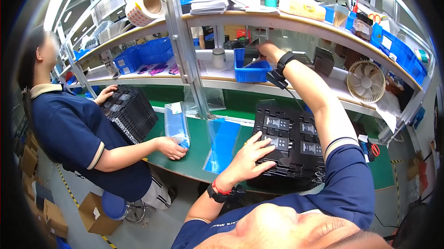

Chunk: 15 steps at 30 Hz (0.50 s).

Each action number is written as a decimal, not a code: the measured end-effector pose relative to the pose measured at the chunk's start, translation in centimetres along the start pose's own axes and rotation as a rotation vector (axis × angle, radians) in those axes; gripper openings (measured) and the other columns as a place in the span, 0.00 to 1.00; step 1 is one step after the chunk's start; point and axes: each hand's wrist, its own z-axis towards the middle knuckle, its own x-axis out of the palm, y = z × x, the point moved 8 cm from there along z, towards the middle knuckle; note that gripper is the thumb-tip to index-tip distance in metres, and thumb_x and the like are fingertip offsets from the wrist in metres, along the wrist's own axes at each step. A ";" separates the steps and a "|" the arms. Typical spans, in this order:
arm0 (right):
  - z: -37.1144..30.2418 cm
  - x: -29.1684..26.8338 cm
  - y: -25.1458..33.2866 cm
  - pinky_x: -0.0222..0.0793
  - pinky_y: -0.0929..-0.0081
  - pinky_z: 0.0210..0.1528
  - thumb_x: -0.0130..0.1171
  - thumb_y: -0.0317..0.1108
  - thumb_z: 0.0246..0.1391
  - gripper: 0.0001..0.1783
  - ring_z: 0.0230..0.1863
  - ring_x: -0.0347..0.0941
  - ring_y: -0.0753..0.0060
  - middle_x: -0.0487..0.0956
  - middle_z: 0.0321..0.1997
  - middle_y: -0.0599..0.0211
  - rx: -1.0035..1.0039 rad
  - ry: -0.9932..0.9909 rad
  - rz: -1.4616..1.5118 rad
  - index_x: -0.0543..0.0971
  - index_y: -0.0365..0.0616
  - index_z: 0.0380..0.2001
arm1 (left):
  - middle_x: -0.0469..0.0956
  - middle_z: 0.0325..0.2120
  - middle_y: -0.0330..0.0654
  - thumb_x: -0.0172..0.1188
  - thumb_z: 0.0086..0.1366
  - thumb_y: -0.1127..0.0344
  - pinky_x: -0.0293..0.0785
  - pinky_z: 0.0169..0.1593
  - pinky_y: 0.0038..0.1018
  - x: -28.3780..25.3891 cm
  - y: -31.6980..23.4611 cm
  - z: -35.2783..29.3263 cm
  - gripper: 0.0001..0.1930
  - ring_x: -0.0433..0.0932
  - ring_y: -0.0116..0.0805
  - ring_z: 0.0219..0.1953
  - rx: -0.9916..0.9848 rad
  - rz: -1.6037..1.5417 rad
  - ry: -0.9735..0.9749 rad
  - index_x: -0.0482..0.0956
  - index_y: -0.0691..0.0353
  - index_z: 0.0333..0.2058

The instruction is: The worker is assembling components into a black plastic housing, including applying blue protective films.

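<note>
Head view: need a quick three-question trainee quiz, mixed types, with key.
1. True or false: the wearer's left hand, fingers spread, is at the black tray.
2. Where is the wearer's right hand? A: at the paper stack. B: at a blue bin. C: at the hanging roll.
3. Fill the gap: in the picture, the cream fan stands to the ____ of that bin.

Key: 1 true; 2 B; 3 right.
</note>
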 end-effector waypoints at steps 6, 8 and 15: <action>2.3 0.8 -3.2 0.68 0.65 0.24 0.55 0.28 0.50 0.10 0.27 0.71 0.67 0.77 0.30 0.58 0.035 -0.009 -0.294 0.76 0.31 0.33 | 0.72 0.50 0.49 0.67 0.50 0.58 0.59 0.59 0.43 0.2 -0.6 0.2 0.23 0.59 0.55 0.60 0.018 -0.009 -0.010 0.77 0.58 0.46; 2.4 1.4 -2.6 0.68 0.64 0.25 0.55 0.28 0.49 0.11 0.28 0.71 0.67 0.77 0.31 0.57 -0.025 -0.008 -0.440 0.77 0.31 0.34 | 0.72 0.50 0.49 0.67 0.50 0.58 0.59 0.59 0.43 -0.1 -0.4 0.3 0.24 0.59 0.55 0.60 0.018 -0.002 -0.017 0.77 0.58 0.46; -1.2 1.3 2.6 0.65 0.65 0.52 0.56 0.39 0.47 0.21 0.50 0.71 0.50 0.76 0.46 0.48 -0.408 0.011 -1.021 0.77 0.37 0.42 | 0.72 0.48 0.49 0.67 0.50 0.58 0.60 0.58 0.43 -0.4 -0.4 0.1 0.24 0.60 0.56 0.59 0.016 -0.009 -0.022 0.77 0.59 0.45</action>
